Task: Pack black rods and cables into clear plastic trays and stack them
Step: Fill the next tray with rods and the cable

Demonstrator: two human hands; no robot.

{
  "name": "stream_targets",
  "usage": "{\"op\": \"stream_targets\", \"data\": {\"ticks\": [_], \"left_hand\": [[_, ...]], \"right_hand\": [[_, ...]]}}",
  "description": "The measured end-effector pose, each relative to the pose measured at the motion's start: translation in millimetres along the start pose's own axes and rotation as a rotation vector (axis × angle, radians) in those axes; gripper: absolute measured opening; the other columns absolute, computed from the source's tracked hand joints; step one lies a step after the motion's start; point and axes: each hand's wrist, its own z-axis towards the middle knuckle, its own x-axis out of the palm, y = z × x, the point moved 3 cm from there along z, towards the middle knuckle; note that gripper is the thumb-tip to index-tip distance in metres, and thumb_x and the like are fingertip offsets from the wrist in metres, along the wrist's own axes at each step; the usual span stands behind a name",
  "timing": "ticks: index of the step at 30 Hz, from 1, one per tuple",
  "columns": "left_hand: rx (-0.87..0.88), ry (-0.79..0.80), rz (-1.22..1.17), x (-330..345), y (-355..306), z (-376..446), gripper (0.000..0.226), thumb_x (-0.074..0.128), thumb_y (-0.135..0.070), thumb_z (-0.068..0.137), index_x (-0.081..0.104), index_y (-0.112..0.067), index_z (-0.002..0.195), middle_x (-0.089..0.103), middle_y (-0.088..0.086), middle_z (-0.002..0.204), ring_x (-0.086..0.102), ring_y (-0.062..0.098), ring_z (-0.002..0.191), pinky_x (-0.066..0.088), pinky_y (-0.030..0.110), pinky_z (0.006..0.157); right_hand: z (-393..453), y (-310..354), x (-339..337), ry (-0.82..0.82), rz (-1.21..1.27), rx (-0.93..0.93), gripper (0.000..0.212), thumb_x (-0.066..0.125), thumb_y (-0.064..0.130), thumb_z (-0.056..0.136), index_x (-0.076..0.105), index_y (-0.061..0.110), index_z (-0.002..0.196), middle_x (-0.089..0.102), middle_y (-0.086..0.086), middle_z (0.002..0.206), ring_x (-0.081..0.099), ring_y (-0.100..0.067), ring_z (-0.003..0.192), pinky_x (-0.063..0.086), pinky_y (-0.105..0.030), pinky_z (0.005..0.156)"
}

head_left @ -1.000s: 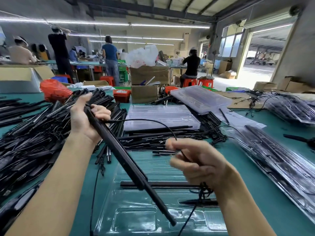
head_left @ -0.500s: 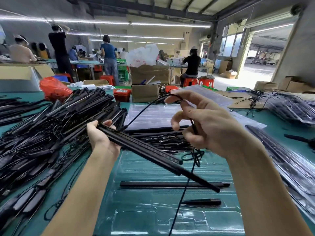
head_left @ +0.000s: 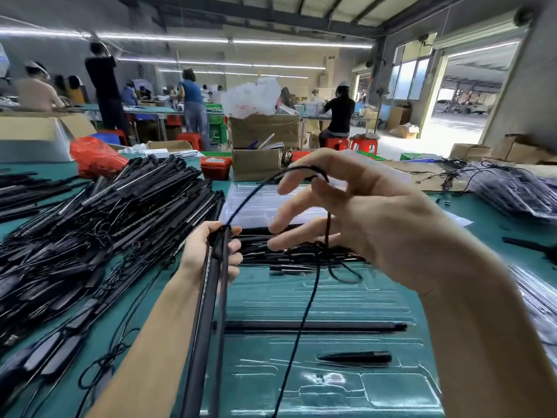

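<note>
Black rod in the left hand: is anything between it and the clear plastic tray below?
Partly. The black rod in the left hand hangs over the clear plastic tray; another long black rod and a short black spike already fill two slots.

Factory packing floor: long green worktables (head_left: 470,212), seated workers (head_left: 339,114), cardboard boxes (head_left: 265,131), heaped black rods (head_left: 120,212).

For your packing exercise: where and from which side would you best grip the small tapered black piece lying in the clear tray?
Grip the tapered piece at its thicker right end, pinching from above: it lies flat in the clear tray, and its left tip narrows to a point.
</note>
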Motion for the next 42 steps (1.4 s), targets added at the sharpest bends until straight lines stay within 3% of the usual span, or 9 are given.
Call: {"op": "stream_targets", "data": {"ticks": [4, 8, 14, 21, 25, 31, 34, 38, 42], "left_hand": [[0.029, -0.017, 0.012, -1, -1, 1, 0.042, 0.034, -0.040, 0.099, 0.057, -0.014, 0.077, 0.037, -0.001, 0.051, 0.027, 0.011, 0.034, 0.024, 0.012, 0.032], [0.102, -0.088, 0.009, -11, 4, 3, 0.036, 0.034, -0.040, 0.100, 0.053, -0.014, 0.083, 0.038, -0.001, 0.051, 0.031, 0.012, 0.033, 0.027, 0.013, 0.032], [0.330, -0.360, -0.009, -30, 4, 1, 0.037, 0.042, -0.037, 0.102, 0.062, -0.012, 0.085, 0.058, -0.001, 0.055, 0.050, 0.012, 0.040, 0.039, 0.016, 0.038], [0.377, -0.477, -0.007, -37, -1, -1, 0.036, 0.044, -0.038, 0.103, 0.064, -0.016, 0.082, 0.066, -0.001, 0.059, 0.059, 0.012, 0.047, 0.045, 0.023, 0.047], [0.400, -0.522, -0.058, -41, 2, -2, 0.036, 0.042, -0.033, 0.105, 0.061, -0.013, 0.082, 0.064, -0.002, 0.052, 0.061, 0.009, 0.044, 0.047, 0.023, 0.050], [0.348, -0.533, -0.047, -46, 13, -3, 0.037, 0.044, -0.038, 0.104, 0.063, -0.016, 0.082, 0.065, 0.003, 0.070, 0.058, 0.015, 0.054, 0.045, 0.021, 0.042], [0.349, -0.513, -0.043, -45, 13, -4, 0.034, 0.046, -0.037, 0.103, 0.064, -0.016, 0.083, 0.067, 0.005, 0.074, 0.060, 0.015, 0.049, 0.048, 0.021, 0.041], [0.344, -0.476, 0.024, -39, 13, -4, 0.032, 0.043, -0.032, 0.105, 0.063, -0.017, 0.086, 0.075, 0.005, 0.073, 0.071, 0.019, 0.060, 0.055, 0.028, 0.049], [0.335, -0.514, 0.085, -42, 15, -9, 0.031, 0.042, -0.029, 0.106, 0.063, -0.018, 0.086, 0.075, 0.006, 0.073, 0.070, 0.021, 0.061, 0.055, 0.030, 0.048]], "right_hand": [[-4, 13, 4, 0.011, -0.203, 0.147, 0.031, 0.036, 0.027, 0.108, 0.066, 0.029, 0.111, 0.070, -0.010, 0.089, 0.072, -0.036, 0.062, 0.058, -0.053, 0.049], [-1, 14, -3, 0.039, -0.146, 0.183, 0.026, 0.040, 0.027, 0.107, 0.064, 0.025, 0.116, 0.060, -0.010, 0.070, 0.044, -0.013, 0.033, 0.034, -0.015, 0.036], [3, 17, -41, -0.019, 0.372, 0.106, 0.072, 0.052, 0.011, 0.066, 0.053, -0.008, 0.135, 0.055, -0.010, 0.094, 0.046, -0.010, 0.063, 0.035, -0.018, 0.041], [-9, 29, -49, -0.052, -0.219, -0.029, 0.057, 0.042, -0.023, 0.066, 0.073, 0.003, 0.105, 0.075, 0.003, 0.108, 0.067, 0.000, 0.098, 0.053, -0.015, 0.074], [-2, 39, -58, -0.436, -0.822, -0.142, 0.050, 0.058, -0.013, 0.077, 0.077, 0.030, 0.094, 0.067, 0.026, 0.108, 0.059, 0.005, 0.107, 0.051, -0.014, 0.092], [14, 22, -78, -0.993, -1.000, -0.437, 0.061, 0.049, -0.019, 0.084, 0.046, 0.006, 0.139, 0.048, -0.003, 0.139, 0.050, -0.012, 0.110, 0.049, -0.011, 0.085], [11, 6, -97, -1.175, -0.790, -0.332, 0.044, 0.060, 0.011, 0.098, 0.042, 0.011, 0.137, 0.055, 0.010, 0.125, 0.065, 0.002, 0.103, 0.059, -0.024, 0.082], [9, -26, -98, -1.002, -0.116, 0.155, 0.041, 0.033, 0.059, 0.102, 0.053, 0.024, 0.104, 0.076, -0.010, 0.078, 0.073, -0.032, 0.058, 0.059, -0.040, 0.050], [9, -28, -100, -1.008, -0.264, 0.213, 0.046, 0.032, 0.054, 0.105, 0.061, 0.021, 0.093, 0.062, 0.000, 0.052, 0.051, -0.013, 0.040, 0.041, -0.023, 0.042]]}}
